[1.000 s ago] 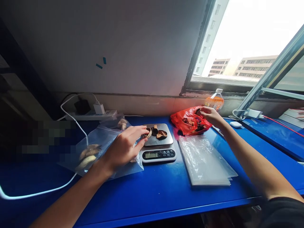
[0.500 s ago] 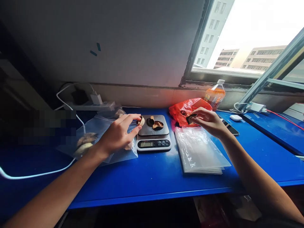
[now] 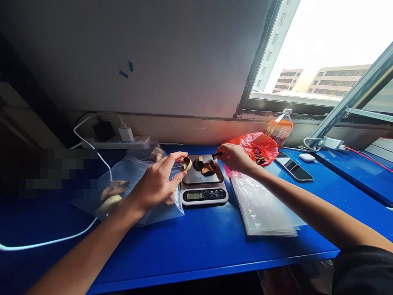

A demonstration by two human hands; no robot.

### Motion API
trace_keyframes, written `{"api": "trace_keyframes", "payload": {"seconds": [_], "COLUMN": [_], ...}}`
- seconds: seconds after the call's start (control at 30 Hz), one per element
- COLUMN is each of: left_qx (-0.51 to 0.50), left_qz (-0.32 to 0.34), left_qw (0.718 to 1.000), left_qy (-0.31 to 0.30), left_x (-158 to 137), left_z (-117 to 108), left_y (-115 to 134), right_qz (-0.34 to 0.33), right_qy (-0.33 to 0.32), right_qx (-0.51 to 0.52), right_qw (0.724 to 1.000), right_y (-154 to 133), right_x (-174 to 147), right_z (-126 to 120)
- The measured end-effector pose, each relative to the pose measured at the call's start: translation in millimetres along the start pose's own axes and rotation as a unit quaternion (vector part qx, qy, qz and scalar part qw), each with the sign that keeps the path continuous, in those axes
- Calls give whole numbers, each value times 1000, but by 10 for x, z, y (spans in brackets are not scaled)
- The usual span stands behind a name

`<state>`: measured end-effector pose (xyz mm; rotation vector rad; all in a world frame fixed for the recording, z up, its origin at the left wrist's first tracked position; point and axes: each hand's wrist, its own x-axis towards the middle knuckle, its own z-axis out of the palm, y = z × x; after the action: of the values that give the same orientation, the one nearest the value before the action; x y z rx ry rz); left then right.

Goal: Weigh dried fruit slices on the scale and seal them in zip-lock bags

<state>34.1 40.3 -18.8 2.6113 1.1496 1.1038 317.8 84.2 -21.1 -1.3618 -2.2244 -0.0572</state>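
Note:
My left hand (image 3: 159, 180) is beside the scale, pinching a cup-shaped piece of what looks like dried peel (image 3: 186, 164), pale outside and dark within. From the right, my right hand (image 3: 237, 157) reaches over the back right corner of the kitchen scale (image 3: 205, 196), a small dark dried piece (image 3: 217, 155) between its fingertips. Two more curled pieces, one blackish (image 3: 198, 165) and one brown (image 3: 208, 169), lie on the metal plate. The display is lit, its digits too small to read surely. Behind my right hand, an open red plastic bag (image 3: 267, 143) holds dark pieces.
Clear bags with pale brown pieces (image 3: 111, 192) lie at left. A stack of flat clear bags (image 3: 267, 209) is right of the scale. Farther off are a phone (image 3: 294, 167), a white earbud case (image 3: 307, 157), an orange drink bottle (image 3: 281, 128) and a power strip (image 3: 119, 142).
My right hand has moved left from the red bag to the scale plate with its dark piece. My left hand stays beside the scale with its piece. The view has shifted slightly.

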Motion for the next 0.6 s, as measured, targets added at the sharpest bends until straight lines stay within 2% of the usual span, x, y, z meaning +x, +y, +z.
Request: {"api": "trace_keyframes", "payload": {"seconds": [0.1,0.17,0.27,0.33,0.4,0.5,0.6], "left_qx": [1,-2,-7,-6,1,15,22], "left_qz": [16,33,47,46,43,47,55], "left_qw": [1000,999,999,999,999,998,996], "left_qy": [21,27,26,25,31,50,63], "left_x": [-5,-6,-4,3,11,21,22], "left_z": [-25,-42,-61,-66,-68,-76,-92], "left_y": [45,89,145,158,152,125,111], "right_qz": [-42,-64,-63,-40,-9,24,15], "right_qy": [-62,-79,-12,58,98,111,121], "right_qx": [8,11,34,70,93,94,82], "right_qw": [997,995,997,995,991,989,989], "right_y": [-80,-113,-92,-45,8,42,-35], "right_x": [-37,-116,-245,-333,-433,-585,-680], "right_z": [-4,-88,-274,-375,-429,-434,-407]}}
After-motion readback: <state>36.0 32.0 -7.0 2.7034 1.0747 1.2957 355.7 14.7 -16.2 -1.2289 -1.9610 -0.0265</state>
